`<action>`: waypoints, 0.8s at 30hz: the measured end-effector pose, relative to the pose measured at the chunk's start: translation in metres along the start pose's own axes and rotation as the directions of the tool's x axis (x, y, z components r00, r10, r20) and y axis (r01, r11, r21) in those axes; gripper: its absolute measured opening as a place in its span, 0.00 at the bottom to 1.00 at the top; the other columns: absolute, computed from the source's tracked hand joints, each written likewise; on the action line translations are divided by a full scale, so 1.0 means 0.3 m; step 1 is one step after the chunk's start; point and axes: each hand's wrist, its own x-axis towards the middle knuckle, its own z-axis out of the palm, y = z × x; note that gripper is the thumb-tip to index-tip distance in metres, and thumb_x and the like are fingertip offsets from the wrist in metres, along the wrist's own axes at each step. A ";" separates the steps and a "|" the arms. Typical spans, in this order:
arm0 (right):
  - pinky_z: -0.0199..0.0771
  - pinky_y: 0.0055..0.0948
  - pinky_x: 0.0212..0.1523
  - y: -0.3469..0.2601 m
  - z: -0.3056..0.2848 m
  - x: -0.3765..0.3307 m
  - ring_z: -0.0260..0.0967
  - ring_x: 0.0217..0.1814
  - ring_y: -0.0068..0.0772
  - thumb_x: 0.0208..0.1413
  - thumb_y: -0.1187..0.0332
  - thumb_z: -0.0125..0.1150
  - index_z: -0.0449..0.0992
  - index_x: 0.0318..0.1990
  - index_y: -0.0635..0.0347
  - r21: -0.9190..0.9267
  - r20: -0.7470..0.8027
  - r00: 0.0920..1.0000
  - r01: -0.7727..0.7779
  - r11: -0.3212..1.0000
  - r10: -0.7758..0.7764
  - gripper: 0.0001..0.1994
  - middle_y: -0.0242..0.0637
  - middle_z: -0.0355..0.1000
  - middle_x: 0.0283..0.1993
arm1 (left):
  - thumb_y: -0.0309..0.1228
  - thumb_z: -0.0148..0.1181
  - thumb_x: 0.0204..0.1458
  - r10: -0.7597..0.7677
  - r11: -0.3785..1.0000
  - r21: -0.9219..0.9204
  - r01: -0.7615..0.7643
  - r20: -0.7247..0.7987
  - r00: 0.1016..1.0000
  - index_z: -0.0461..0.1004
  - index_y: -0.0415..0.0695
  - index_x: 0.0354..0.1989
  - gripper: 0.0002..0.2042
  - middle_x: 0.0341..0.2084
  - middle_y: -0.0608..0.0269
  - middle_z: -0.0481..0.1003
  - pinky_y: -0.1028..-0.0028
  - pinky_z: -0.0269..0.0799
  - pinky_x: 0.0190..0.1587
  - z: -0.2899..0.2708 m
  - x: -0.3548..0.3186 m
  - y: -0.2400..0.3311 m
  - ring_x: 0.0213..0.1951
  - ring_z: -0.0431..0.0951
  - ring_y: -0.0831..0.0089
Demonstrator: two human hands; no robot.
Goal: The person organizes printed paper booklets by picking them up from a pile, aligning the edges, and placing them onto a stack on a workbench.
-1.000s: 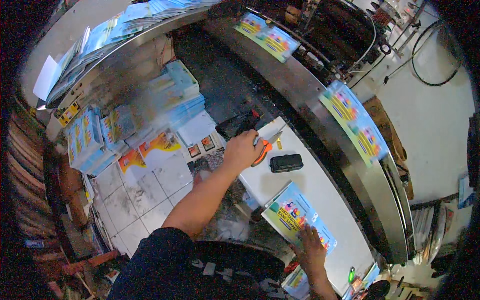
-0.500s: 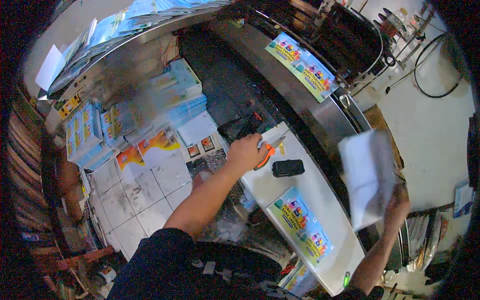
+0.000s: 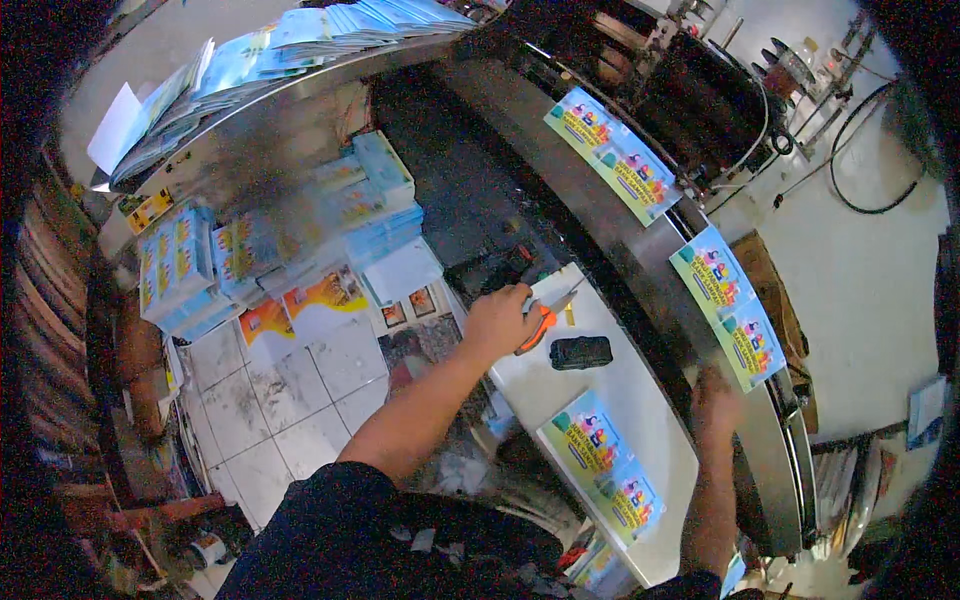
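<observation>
Orange-handled cutting tool [image 3: 540, 330] wrapped in our left grip [image 3: 498, 322], we have two printed sheets [image 3: 727, 306] already on the metal rail [image 3: 768, 480] beyond our blurred right grip [image 3: 716, 400], whose spread we cannot tell, another sheet [image 3: 604, 465] remaining on the bench [image 3: 668, 445] to its left.

Quantities: Hands, two: left hand [image 3: 503, 325] and right hand [image 3: 714, 395]. Scissors [image 3: 543, 325], one pair, in the left hand. Case [image 3: 581, 352], one, just right of the left hand. Bench [image 3: 648, 420], one, between the hands. Printed sheets visible near the right hand, three: one [image 3: 603, 465] to its left, two [image 3: 613, 155] [image 3: 728, 305] beyond it. Stacks [image 3: 180, 265] left of the left hand: several; exact count indistinct.
</observation>
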 end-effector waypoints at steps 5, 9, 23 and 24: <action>0.61 0.40 0.66 -0.164 0.002 -0.423 0.58 0.69 0.49 0.49 0.53 0.67 0.65 0.63 0.59 0.287 0.463 0.871 0.030 0.957 -0.166 0.35 0.51 0.60 0.67 | 0.42 0.56 0.53 0.023 1.000 -0.013 -0.024 -0.072 0.997 0.74 0.39 0.34 0.15 0.30 0.48 0.78 0.56 0.76 0.36 0.016 -0.007 -0.003 0.30 0.80 0.50; 0.61 0.44 0.66 -0.197 0.085 -0.611 0.50 0.72 0.56 0.48 0.54 0.69 0.62 0.64 0.62 0.275 0.459 0.861 0.096 0.957 -0.218 0.38 0.53 0.56 0.69 | 0.41 0.56 0.53 0.084 0.996 -0.004 -0.085 -0.098 0.992 0.75 0.40 0.36 0.15 0.30 0.48 0.78 0.55 0.76 0.35 0.070 0.009 -0.004 0.30 0.80 0.50; 0.70 0.43 0.60 -0.246 -0.001 -0.619 0.51 0.73 0.49 0.48 0.52 0.67 0.61 0.65 0.59 0.228 0.510 0.830 0.122 0.966 -0.225 0.39 0.46 0.58 0.69 | 0.43 0.55 0.54 -0.007 1.000 -0.002 0.007 0.001 1.000 0.75 0.42 0.39 0.16 0.32 0.51 0.78 0.55 0.76 0.37 0.023 0.004 0.002 0.32 0.80 0.50; 0.70 0.43 0.60 -0.246 0.011 -0.620 0.51 0.73 0.49 0.48 0.52 0.67 0.61 0.65 0.59 0.235 0.478 0.845 0.143 0.961 -0.242 0.39 0.46 0.58 0.69 | 0.43 0.54 0.54 -0.002 1.000 0.016 0.002 -0.006 1.000 0.74 0.42 0.39 0.16 0.32 0.51 0.78 0.55 0.75 0.37 0.028 0.004 -0.001 0.33 0.80 0.50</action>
